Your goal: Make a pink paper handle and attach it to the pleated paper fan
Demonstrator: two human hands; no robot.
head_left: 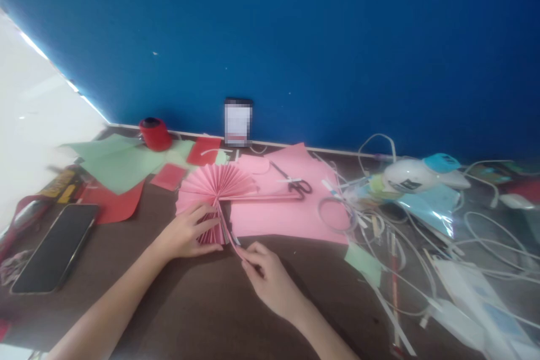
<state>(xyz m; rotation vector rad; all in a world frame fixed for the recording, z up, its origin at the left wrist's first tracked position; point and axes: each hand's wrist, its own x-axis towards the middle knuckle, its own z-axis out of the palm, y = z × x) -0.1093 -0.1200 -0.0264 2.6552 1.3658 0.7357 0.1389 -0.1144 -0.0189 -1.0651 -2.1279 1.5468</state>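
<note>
Pink pleated fan [225, 180] lies ctr-left of frame on counter [189, 315], L hand [196, 233] gripping its lower folds, prob. to steady them, w/ R hand [264, 273] pinching the end strip [238, 250], apparently for control.

One head-worn camera looks from above the near side of the desk [189, 309], facing forward and down. It is close enough that both forearms rise from the bottom edge, with the left hand [196, 230] and right hand [268, 275] just below the middle of the frame. Straight ahead, a blue wall [295, 28] fills most of the upper half. The desk's back edge slopes gently down toward the right, so the view seems slightly tilted, though blur toward the lower right makes that hard to judge.
</note>
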